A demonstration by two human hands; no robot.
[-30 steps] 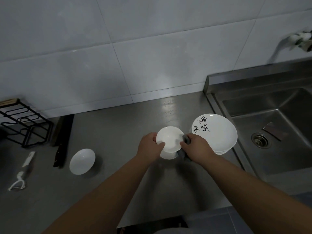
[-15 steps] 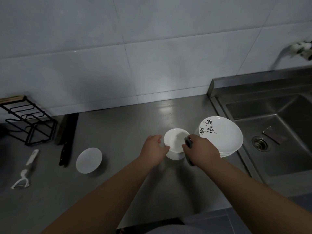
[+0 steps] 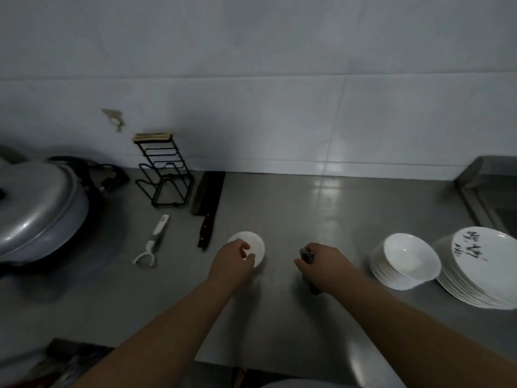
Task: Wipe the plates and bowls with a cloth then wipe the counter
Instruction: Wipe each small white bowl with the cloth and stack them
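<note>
Across the frame from 9 to 3 o'clock runs the grey steel surface (image 3: 307, 214), with the white tiled wall (image 3: 251, 79) behind it at 12. Big lidded metal pan (image 3: 36, 211) at 9 o'clock, partly cut by the frame edge. Stack of white plates (image 3: 498, 278) at 3-4 o'clock, black brush lettering on the top one. Just beside it, toward centre, a stack of white bowls (image 3: 405, 259), touching or nearly touching the plates; cannot tell which. Steel sink edge (image 3: 475, 186) at 2-3 o'clock. Black wire rack (image 3: 165, 177) at 10 o'clock, upright against the wall. Dark cleaver (image 3: 208, 194) just right of the rack, flat, with its handle toward the camera. White peeler (image 3: 154, 242) at 8-9 o'clock, flat, near the cleaver but apart from it.

Both forearms come in from 6 o'clock. Left grip (image 3: 232, 261) is just below centre, fingers curled over the near rim of a small white bowl (image 3: 256, 245), grasping it. Whether the bowl rests on the surface or is slightly lifted, cannot tell. Right grip (image 3: 324, 264) is at 4-5 o'clock from centre, well apart from the small bowl, clenched round a dark cloth (image 3: 307, 254). The cloth shows above the knuckles and below the palm.
</note>
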